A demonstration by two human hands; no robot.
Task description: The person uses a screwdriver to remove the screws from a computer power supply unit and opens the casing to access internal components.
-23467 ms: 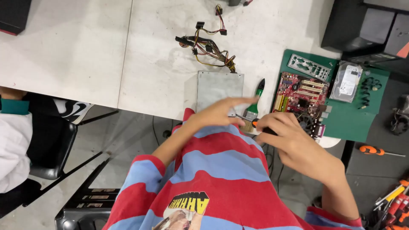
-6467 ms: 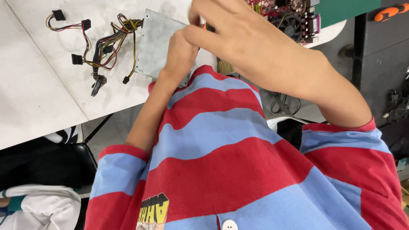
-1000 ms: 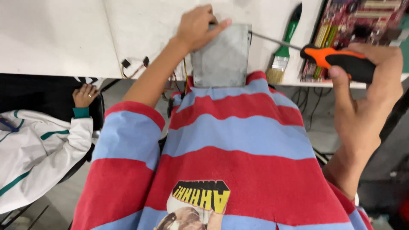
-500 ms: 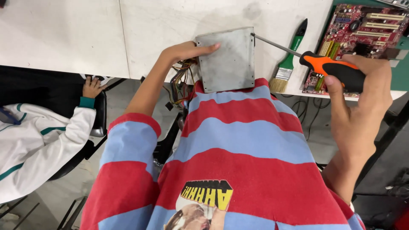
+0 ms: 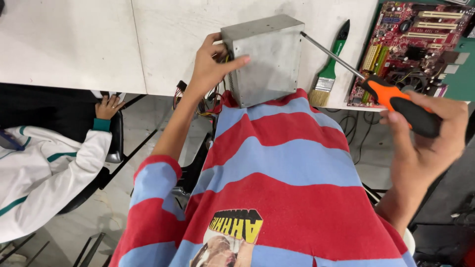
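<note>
Left hand [image 5: 210, 69] clasps the grey metal box [image 5: 264, 59] at the table's [image 5: 99, 44] near edge; right hand [image 5: 428, 133] grips the orange-handled screwdriver [image 5: 391, 96], tip touching the box

No packages, labels, signs or screens show anywhere in this view.

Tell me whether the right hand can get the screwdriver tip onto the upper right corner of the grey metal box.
Probably yes. The right hand holds the screwdriver, whose tip already sits at the grey metal box corner. The left hand grips the opposite side, and the paintbrush lies beneath the shaft, not blocking it.
</note>
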